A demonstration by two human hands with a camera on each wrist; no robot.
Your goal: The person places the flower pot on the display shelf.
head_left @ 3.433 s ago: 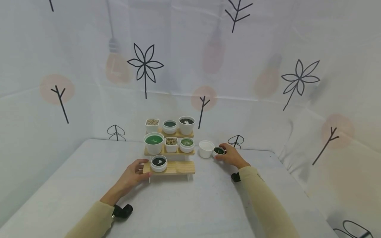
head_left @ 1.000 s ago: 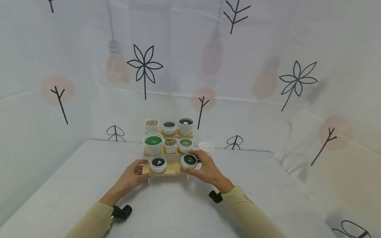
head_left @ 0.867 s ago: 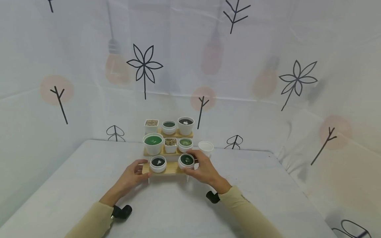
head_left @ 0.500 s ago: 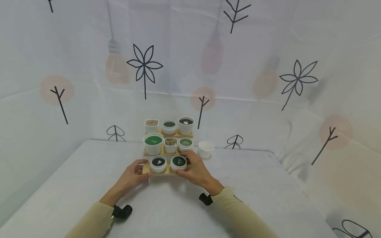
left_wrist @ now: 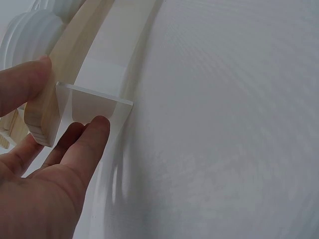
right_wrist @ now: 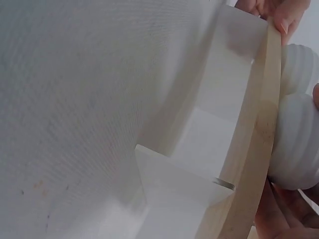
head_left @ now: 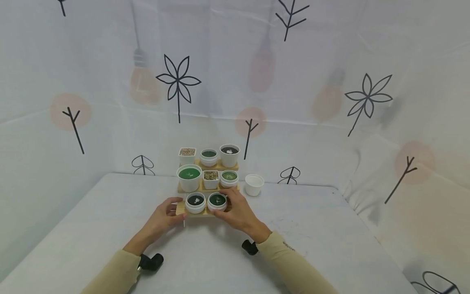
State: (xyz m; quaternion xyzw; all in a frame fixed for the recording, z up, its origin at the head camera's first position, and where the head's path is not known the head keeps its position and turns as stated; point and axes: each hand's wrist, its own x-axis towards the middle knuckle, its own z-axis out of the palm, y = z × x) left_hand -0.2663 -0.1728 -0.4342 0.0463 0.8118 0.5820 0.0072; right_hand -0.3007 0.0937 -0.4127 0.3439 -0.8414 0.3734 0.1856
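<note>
In the head view my left hand (head_left: pixel 159 217) grips the left end of the lowest tier of a wooden step stand (head_left: pixel 180 208). The left wrist view shows its thumb on the wood's edge and the fingertips (left_wrist: pixel 102 124) by the white leg (left_wrist: pixel 92 102). My right hand (head_left: pixel 241 213) pinches a small round white jar (head_left: pixel 217 205) with dark green contents, upright on that tier. Right beside it, on the left, stands a similar jar (head_left: pixel 196 207) with near-black contents and a pale mark. In the right wrist view the ribbed jar (right_wrist: pixel 296 142) overlaps the plank's edge.
Behind, the middle tier carries a green-filled tub (head_left: pixel 189 179), a square pot (head_left: pixel 211 180) and a light-green jar (head_left: pixel 229 179). Three more pots, including a dark-filled cup (head_left: pixel 229 156), line the top tier. A plain white cup (head_left: pixel 254 185) stands right of the stand on the white-covered table (head_left: pixel 312 220).
My right hand has brought the dark green jar from beside the white cup onto the lowest tier, then slid it left toward the near-black jar. The left hand has stayed in place.
</note>
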